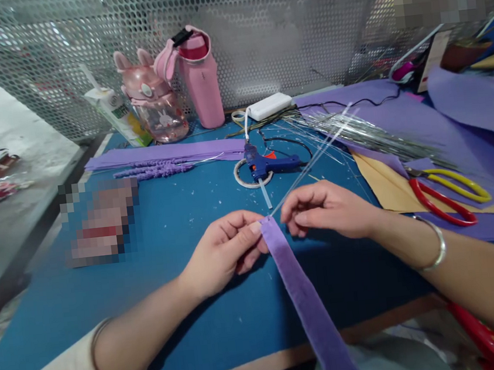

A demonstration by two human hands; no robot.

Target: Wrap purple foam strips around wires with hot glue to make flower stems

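Note:
My left hand (227, 246) pinches the top end of a long purple fabric strip (306, 302), which hangs down toward the table's front edge. From the strip's end, thin clear-looking strands (310, 163) run up to the right. Close to that end, on the right, is my right hand (326, 209), its fingers loosely curled and the thumb apart from the index fingertip. I see nothing held in it; the strands pass beside its fingertips. Beyond both hands a blue glue gun (266, 162) lies on its side, a glue stick (265, 193) poking out toward me.
Red-and-yellow-handled pliers (446, 193) and a wire bundle (374, 133) lie at right on purple sheets (473, 149). A pink bottle (201, 84), clear cup (160, 117) and carton (113, 113) stand at back left, before purple strips (159, 154) and a fuzzy purple stem (157, 169).

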